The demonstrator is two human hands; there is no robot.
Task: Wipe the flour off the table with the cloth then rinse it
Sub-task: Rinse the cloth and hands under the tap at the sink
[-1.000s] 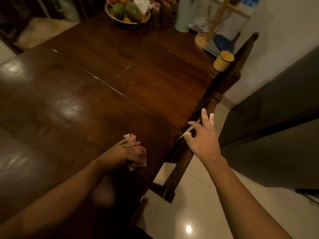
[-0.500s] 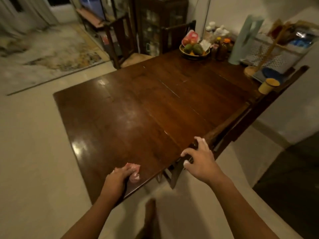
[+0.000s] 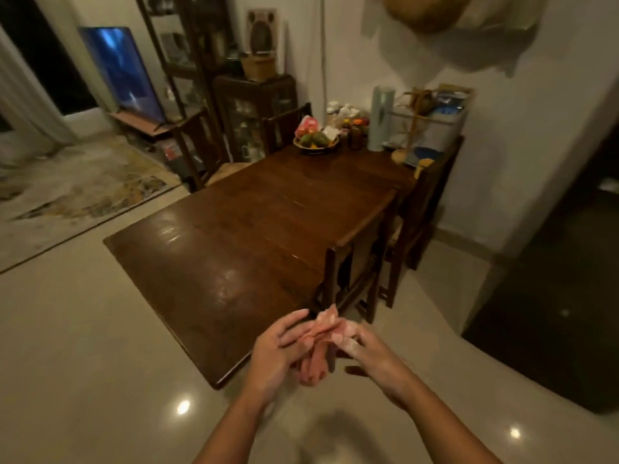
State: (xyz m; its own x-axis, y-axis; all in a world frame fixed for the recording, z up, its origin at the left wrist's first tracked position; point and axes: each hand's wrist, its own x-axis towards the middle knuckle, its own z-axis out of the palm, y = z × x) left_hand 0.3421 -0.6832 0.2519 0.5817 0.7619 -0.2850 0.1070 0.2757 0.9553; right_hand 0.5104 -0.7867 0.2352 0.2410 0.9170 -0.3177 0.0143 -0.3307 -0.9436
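A small pink cloth (image 3: 318, 343) hangs bunched between both my hands, in the air just off the near corner of the dark wooden table (image 3: 234, 249). My left hand (image 3: 278, 353) holds the cloth from the left, fingers stretched along it. My right hand (image 3: 371, 353) pinches its upper part with the fingertips, which carry pale flour smears. The tabletop is glossy with light reflections; I see no plain flour patch on it. Both hands are above the floor, not on the table.
A wooden chair (image 3: 351, 276) is tucked in at the table's right side. A fruit bowl (image 3: 315, 140), jars and a rack crowd the far end. Pale tiled floor (image 3: 83, 346) surrounds the table; a rug (image 3: 67, 192) lies at left, a dark doorway (image 3: 569, 296) at right.
I have stepped back from the table. My left hand lifted the cloth off the table's edge, and my right hand left the chair back and took hold of the cloth too.
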